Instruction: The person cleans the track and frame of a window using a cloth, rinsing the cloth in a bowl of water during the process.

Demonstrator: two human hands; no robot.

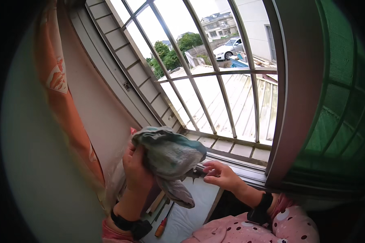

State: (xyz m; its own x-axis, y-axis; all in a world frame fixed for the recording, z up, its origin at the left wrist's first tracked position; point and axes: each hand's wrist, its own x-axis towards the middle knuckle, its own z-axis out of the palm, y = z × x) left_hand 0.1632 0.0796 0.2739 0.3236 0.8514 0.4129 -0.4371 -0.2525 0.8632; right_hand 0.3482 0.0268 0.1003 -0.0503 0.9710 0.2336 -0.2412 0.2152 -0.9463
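Two hands work at the window: our left hand (137, 168) bunches a crumpled grey-blue cloth rag (170, 158), soft, light and limp, best gripped by its gathered folds. Our right hand (222, 175) rests loosely curled, fingertips on the grey window sill track (247, 170).

A pale window sill (192, 210) runs below the barred window; an orange-handled screwdriver (163, 225) lies on its near end, and the right hand (221, 175) rests at the window track
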